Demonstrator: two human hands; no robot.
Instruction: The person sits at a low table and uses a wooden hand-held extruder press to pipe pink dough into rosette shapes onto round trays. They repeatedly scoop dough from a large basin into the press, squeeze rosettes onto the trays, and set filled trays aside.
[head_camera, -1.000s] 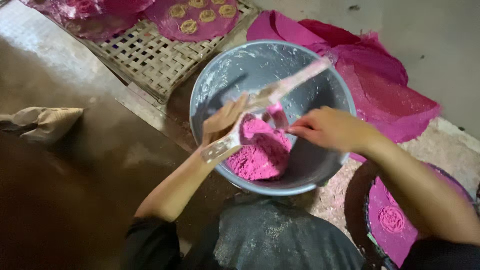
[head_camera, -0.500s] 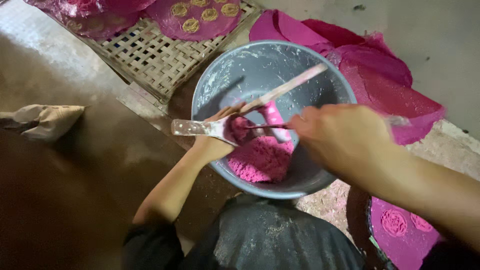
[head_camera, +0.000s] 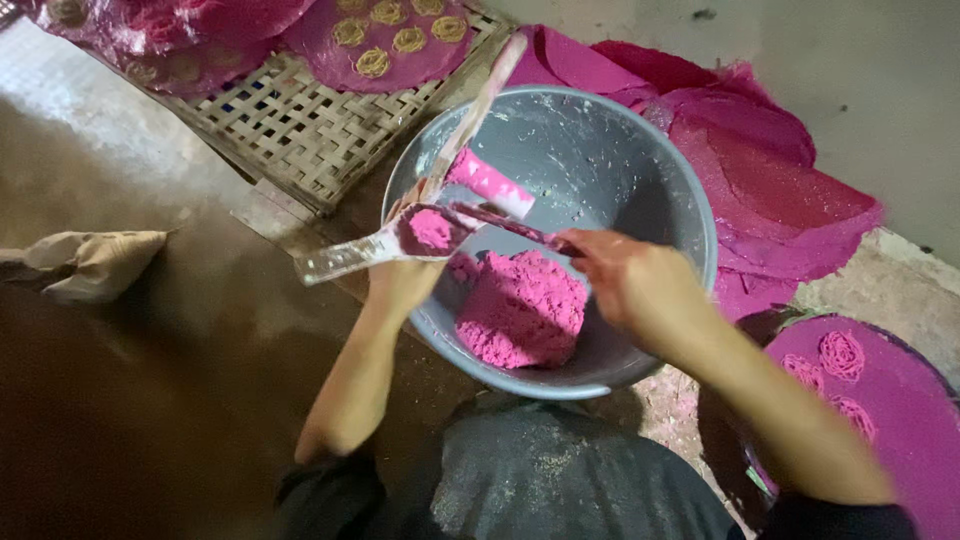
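Observation:
A grey bowl (head_camera: 640, 190) holds a mound of pink dough (head_camera: 520, 310). My left hand (head_camera: 405, 280) grips a metal hand press (head_camera: 400, 245) over the bowl's left rim; its long handle sticks up toward the top and its cup is packed with pink dough. My right hand (head_camera: 630, 280) hovers over the bowl and pinches a thin, dough-smeared strip (head_camera: 500, 222) that reaches into the press cup.
A woven bamboo tray (head_camera: 290, 130) at the top left carries pink sheets with yellow coils (head_camera: 395, 35). Crumpled pink sheets (head_camera: 760, 170) lie right of the bowl. A pink-lined plate with pink coils (head_camera: 880, 400) sits at the lower right. A pale cloth bundle (head_camera: 85, 262) rests on the left.
The press has tilted so its cup faces up and its handle points to the top. My right hand drew back to the right, now feeding the strip into the cup.

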